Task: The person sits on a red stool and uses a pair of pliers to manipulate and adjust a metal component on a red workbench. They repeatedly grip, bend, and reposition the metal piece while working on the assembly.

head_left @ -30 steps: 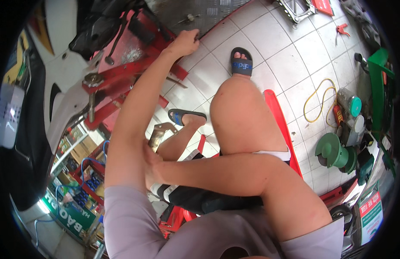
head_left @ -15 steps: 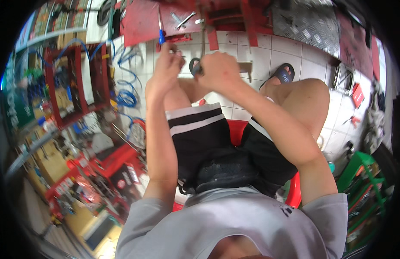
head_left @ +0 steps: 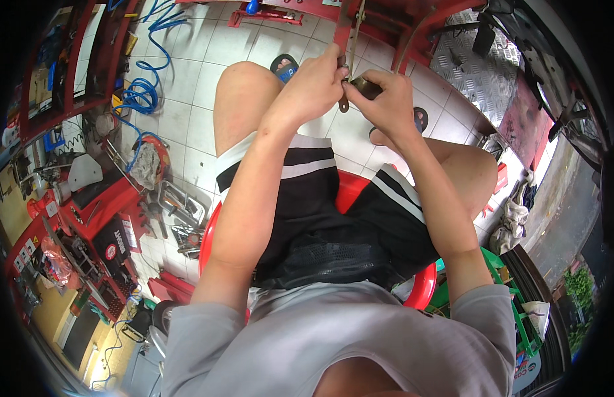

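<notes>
My left hand (head_left: 313,89) and my right hand (head_left: 388,102) meet in front of my knees, at a thin upright metal rod (head_left: 354,43). Fingers of the left are closed on a narrow metal lever (head_left: 344,104), whose holed lower end sticks out below them. Thumb and fingers of the right pinch a dark brownish curved metal part (head_left: 366,88) against the lever and rod. Where the pieces touch is partly hidden by my fingertips. Behind rises a red metal stand (head_left: 406,49).
I sit on a red plastic stool (head_left: 423,288) over a white tiled floor (head_left: 204,79). Coiled blue hose (head_left: 140,96) lies at the left, near a red rack (head_left: 72,86). A blue handle (head_left: 252,6) shows at the far edge, and a textured metal plate (head_left: 462,59) at far right.
My view has swung to the right. My left hand, earlier raised apart from the right, now meets it at the rod. The right has loosened from a fist into a pinch.
</notes>
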`<state>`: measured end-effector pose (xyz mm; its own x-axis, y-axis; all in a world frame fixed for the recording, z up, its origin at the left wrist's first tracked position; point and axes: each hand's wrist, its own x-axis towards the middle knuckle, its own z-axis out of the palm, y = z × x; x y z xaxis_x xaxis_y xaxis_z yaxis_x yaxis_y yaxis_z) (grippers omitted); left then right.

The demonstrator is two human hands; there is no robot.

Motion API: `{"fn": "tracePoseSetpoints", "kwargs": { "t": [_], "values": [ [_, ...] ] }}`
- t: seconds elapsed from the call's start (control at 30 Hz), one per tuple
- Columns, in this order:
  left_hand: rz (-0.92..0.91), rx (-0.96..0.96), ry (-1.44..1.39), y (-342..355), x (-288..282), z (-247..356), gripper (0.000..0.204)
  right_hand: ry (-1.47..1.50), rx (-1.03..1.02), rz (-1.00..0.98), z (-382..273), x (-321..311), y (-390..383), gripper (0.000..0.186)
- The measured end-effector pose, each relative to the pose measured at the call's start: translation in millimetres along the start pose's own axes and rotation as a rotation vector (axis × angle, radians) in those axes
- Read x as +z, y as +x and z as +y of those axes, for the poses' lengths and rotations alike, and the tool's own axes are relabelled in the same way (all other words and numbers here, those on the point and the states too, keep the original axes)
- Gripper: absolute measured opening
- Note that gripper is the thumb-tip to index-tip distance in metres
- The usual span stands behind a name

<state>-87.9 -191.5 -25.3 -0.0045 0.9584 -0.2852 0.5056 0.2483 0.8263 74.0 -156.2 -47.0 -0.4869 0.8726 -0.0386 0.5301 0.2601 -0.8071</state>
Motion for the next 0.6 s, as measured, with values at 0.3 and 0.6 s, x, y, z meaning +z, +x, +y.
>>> {"fn": "tracePoseSetpoints", "kwargs": {
  "t": [0.3,0.6],
  "values": [
    [-0.084,-0.036,0.022,7,4,-3,0.019,0.131,0.003,-0.126,16,-5,4,0.032],
    [0.047,0.051,0.263,5,25,0,0.016,0.12,0.019,-0.149,24,1,4,0.03]
  ]
}}
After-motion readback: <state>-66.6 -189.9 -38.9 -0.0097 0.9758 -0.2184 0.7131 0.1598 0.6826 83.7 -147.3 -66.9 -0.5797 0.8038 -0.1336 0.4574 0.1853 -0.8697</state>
